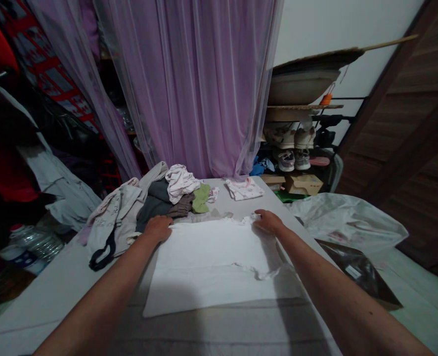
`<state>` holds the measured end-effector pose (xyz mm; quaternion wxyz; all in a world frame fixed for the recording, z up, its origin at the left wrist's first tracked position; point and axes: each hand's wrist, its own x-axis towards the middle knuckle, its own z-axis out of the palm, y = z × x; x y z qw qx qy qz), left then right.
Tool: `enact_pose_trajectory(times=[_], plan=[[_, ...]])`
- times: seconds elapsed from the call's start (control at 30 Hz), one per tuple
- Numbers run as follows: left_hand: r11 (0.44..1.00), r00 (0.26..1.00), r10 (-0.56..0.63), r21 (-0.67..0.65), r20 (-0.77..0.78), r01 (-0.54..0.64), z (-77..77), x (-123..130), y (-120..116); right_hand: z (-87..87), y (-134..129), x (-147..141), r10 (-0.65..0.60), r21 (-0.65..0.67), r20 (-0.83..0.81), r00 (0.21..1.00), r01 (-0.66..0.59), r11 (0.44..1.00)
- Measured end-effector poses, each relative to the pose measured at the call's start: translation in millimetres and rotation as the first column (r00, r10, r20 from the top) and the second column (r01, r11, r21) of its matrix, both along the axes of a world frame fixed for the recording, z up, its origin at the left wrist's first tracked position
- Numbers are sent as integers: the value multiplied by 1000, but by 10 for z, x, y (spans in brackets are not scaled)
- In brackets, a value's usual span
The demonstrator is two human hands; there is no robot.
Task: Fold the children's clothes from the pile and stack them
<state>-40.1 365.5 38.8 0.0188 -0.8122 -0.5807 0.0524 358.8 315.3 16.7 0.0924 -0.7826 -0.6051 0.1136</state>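
Note:
A white garment point(211, 262) with frilled trim lies spread nearly flat before me, its near edge slanting slightly. At its far left corner, my left hand point(158, 229) is closed on the cloth; the fingertips are partly hidden. My right hand point(268, 220) pinches the frilled far right corner between thumb and fingers. Just beyond my left hand is a heap of loose clothes, with grey trousers point(155, 200), a pale patterned piece point(181, 182) and a green piece point(201, 199). A folded white and pink garment point(244, 188) rests past my right hand.
The pale work surface point(66, 291) reaches back to a purple curtain point(200, 89). To the right are a shoe rack with sneakers point(285, 159), a cardboard box point(303, 184) and clear plastic sheeting point(348, 220). Plastic bottles point(37, 242) and hanging clothes point(52, 168) crowd the left side.

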Motion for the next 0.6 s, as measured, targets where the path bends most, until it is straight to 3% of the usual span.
enact_pose_trajectory(times=[0.13, 0.3, 0.6], plan=[[1000, 1000, -21, 1, 11, 21, 61, -43, -87, 83, -77, -6, 49, -28, -29, 998, -50, 998], [994, 987, -107, 50, 119, 101, 130, -192, -419, 164, -411, 14, 88, -22, -19, 996, -88, 996], [986, 975, -164, 58, 150, 157, 27, -343, -881, 40, -1071, -38, 224, 59, 137, 965, -233, 971]])
